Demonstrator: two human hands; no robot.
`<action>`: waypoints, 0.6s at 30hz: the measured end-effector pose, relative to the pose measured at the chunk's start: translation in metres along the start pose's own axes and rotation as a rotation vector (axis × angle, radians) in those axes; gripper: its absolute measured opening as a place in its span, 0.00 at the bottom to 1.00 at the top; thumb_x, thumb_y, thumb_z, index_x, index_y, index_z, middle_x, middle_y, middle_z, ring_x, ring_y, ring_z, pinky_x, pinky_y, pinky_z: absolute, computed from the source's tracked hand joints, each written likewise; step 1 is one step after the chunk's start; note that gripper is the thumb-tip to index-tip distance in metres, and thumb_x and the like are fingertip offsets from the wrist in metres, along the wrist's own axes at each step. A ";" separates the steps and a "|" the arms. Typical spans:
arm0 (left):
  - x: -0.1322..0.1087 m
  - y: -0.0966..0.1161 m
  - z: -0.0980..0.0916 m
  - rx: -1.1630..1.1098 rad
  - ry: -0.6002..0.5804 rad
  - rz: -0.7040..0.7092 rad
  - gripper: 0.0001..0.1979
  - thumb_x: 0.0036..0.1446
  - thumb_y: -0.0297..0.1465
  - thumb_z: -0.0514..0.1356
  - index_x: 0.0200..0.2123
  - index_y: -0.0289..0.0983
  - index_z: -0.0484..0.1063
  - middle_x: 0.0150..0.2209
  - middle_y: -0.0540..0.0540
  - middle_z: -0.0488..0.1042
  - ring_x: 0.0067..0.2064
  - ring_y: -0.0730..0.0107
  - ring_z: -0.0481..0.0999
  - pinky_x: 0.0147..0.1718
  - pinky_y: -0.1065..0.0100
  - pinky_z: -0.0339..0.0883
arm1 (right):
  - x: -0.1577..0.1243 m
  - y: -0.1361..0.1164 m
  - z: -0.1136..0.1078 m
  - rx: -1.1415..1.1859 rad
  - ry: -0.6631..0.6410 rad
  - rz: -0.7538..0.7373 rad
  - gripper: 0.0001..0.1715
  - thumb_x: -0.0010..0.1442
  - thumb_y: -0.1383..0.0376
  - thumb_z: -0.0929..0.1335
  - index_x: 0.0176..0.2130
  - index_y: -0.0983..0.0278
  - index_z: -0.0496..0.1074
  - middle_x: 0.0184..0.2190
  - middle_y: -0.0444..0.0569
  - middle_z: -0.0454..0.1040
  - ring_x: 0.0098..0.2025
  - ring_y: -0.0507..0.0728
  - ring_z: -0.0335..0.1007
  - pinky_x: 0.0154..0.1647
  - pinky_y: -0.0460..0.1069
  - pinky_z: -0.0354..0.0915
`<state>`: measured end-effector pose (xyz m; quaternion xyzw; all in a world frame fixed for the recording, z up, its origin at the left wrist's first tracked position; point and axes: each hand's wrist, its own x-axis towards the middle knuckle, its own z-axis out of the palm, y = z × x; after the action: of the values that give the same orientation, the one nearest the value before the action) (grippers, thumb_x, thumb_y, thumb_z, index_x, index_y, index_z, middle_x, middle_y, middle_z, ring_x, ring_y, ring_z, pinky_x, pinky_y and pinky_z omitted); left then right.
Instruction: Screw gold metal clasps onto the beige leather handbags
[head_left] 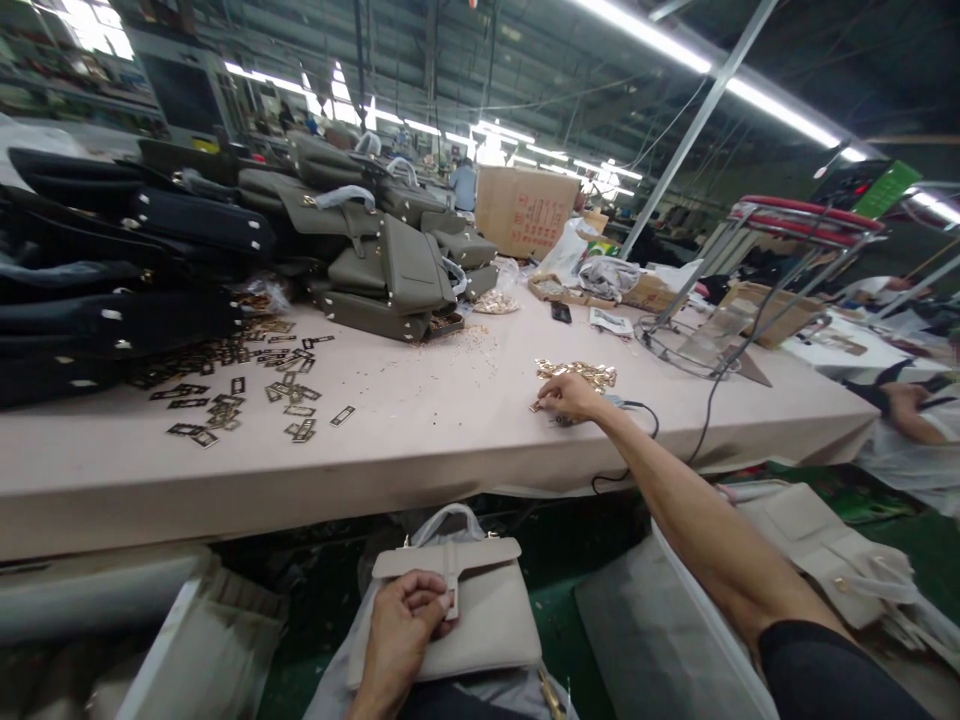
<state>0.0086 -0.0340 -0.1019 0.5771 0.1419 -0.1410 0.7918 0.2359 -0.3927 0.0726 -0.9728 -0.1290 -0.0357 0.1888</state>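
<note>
A cream handbag (487,625) with a wrapped top handle rests on my lap. My left hand (409,625) is closed on the front strap tab (453,590) of its flap, with thumb and fingers pinched together. Stretched out to the table, my right hand (568,397) pinches a small gold-coloured metal piece (534,406) at its fingertips. Just behind that hand lies a heap of gold metal fittings (589,374). What sits under the palm is hidden.
Dark rectangular metal frames (300,390) lie scattered on the table (420,450). Behind them are piled olive handbags (397,265) and black bags (187,230). A cardboard box (521,210) stands at the back. A red-topped metal stool (802,220) is on the right; a cable (709,415) hangs over the edge.
</note>
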 end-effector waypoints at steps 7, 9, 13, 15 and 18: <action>0.003 -0.005 -0.002 0.017 -0.021 -0.002 0.17 0.37 0.36 0.76 0.28 0.34 0.75 0.22 0.46 0.78 0.24 0.65 0.78 0.23 0.70 0.72 | 0.006 -0.005 -0.006 0.026 -0.100 -0.011 0.04 0.51 0.67 0.74 0.32 0.64 0.81 0.27 0.44 0.78 0.30 0.53 0.70 0.31 0.45 0.62; 0.006 -0.005 -0.003 0.020 -0.037 -0.016 0.17 0.36 0.35 0.76 0.28 0.34 0.75 0.22 0.46 0.77 0.23 0.64 0.78 0.23 0.69 0.73 | 0.001 -0.014 -0.011 0.036 -0.078 -0.020 0.04 0.53 0.66 0.73 0.32 0.64 0.80 0.25 0.44 0.75 0.29 0.52 0.68 0.31 0.45 0.61; 0.003 0.002 -0.002 0.014 -0.046 -0.013 0.15 0.39 0.33 0.75 0.28 0.34 0.75 0.21 0.46 0.77 0.23 0.66 0.77 0.23 0.69 0.73 | -0.031 -0.058 -0.006 0.216 0.025 -0.110 0.11 0.60 0.59 0.71 0.38 0.63 0.81 0.31 0.48 0.77 0.32 0.54 0.71 0.35 0.48 0.65; -0.001 0.006 -0.001 0.010 -0.037 -0.013 0.15 0.39 0.32 0.75 0.27 0.33 0.75 0.21 0.46 0.77 0.22 0.67 0.77 0.23 0.69 0.73 | -0.057 -0.089 0.011 0.355 0.003 -0.139 0.15 0.62 0.56 0.71 0.42 0.62 0.82 0.35 0.51 0.78 0.34 0.56 0.72 0.37 0.49 0.67; 0.000 0.005 -0.002 0.013 -0.032 -0.020 0.15 0.39 0.32 0.76 0.28 0.32 0.76 0.23 0.45 0.78 0.22 0.68 0.77 0.24 0.70 0.74 | -0.099 -0.130 0.056 0.516 -0.183 -0.134 0.17 0.64 0.55 0.69 0.45 0.59 0.83 0.36 0.51 0.75 0.35 0.56 0.71 0.38 0.50 0.68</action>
<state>0.0104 -0.0310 -0.0983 0.5785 0.1339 -0.1592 0.7887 0.1076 -0.2790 0.0558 -0.8810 -0.2146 0.0740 0.4151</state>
